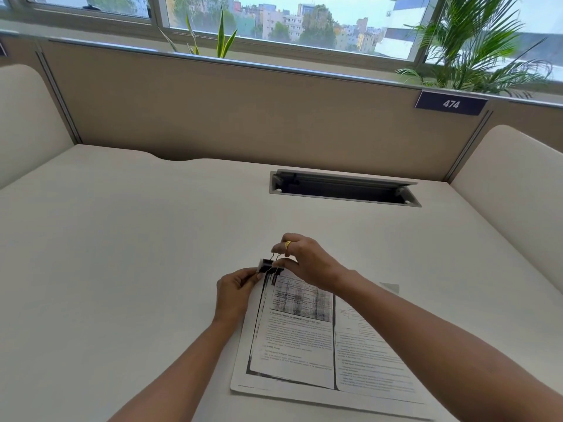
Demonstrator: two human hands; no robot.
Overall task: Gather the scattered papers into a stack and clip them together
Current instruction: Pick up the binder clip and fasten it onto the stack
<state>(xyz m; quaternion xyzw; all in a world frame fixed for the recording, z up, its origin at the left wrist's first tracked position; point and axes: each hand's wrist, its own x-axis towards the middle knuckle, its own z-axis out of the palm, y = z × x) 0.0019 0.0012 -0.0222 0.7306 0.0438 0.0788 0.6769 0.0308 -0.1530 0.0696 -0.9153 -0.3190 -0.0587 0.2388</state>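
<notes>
A stack of printed papers lies on the white desk, near its front edge. At the stack's far left corner sits a black binder clip with wire handles. My right hand, a gold ring on one finger, pinches the clip's handles from above. My left hand holds the stack's top left corner just beside the clip. Whether the clip's jaws are around the paper edge I cannot tell.
An open cable slot is set into the desk behind the papers. A beige partition with a "474" label closes the back, with curved side panels left and right. Plants stand on the window ledge behind it.
</notes>
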